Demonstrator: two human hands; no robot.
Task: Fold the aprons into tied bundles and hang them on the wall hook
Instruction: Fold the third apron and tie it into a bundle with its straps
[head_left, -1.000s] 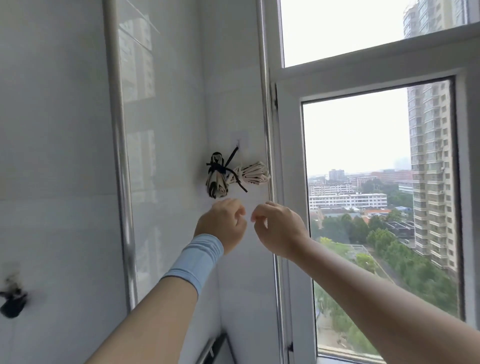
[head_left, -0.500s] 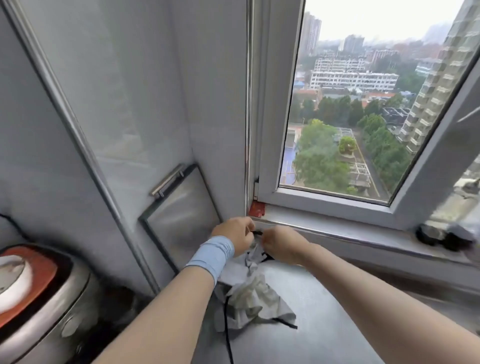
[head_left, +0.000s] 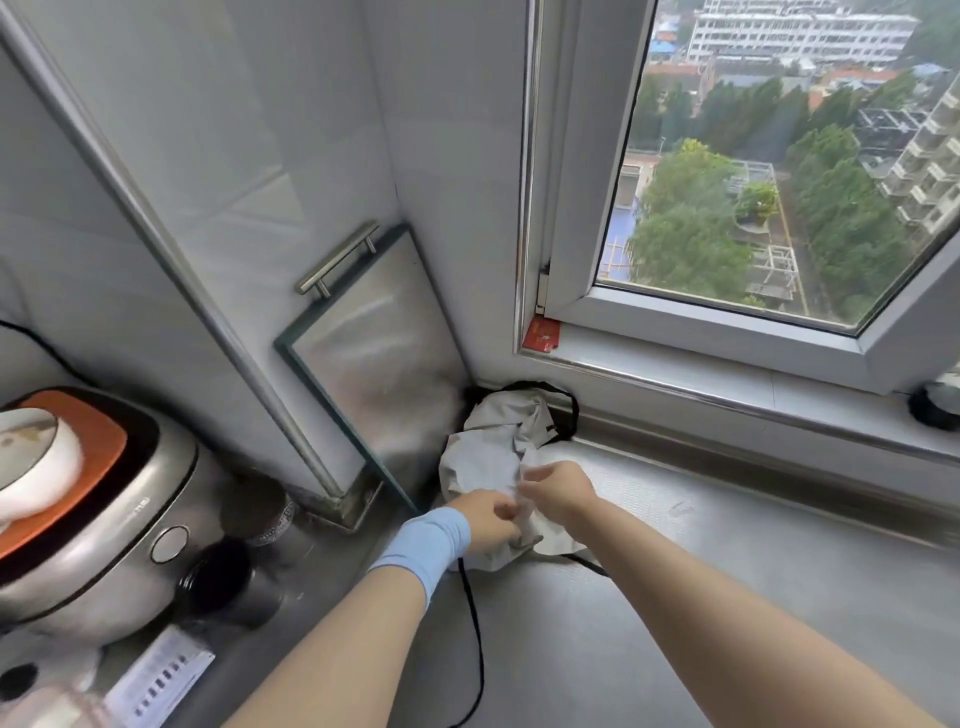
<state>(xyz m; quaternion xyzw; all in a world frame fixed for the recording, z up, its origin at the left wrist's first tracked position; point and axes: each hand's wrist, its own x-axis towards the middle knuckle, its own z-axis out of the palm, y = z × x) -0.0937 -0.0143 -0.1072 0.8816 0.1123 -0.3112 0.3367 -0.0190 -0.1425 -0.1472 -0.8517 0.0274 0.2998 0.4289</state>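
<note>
A crumpled pale grey apron (head_left: 493, 441) with black straps lies in the corner of the steel counter (head_left: 701, 571), below the window. My left hand (head_left: 485, 519), with a blue wristband, grips the near edge of the cloth. My right hand (head_left: 558, 488) pinches the cloth right beside it. One black strap (head_left: 475, 623) trails toward me along the counter; another loops behind the apron by the sill. The wall hook and the hung bundle are out of view.
A steel board with a handle (head_left: 374, 343) leans against the wall left of the apron. A rice cooker (head_left: 88, 499) with a white bowl on top stands at the left, dark jars (head_left: 228, 577) beside it. The window sill (head_left: 727, 379) runs behind.
My view dropped from the hung bundle on the wall to the counter. Both hands came down to the loose apron and now hold its near edge, closer to me than half a second ago.
</note>
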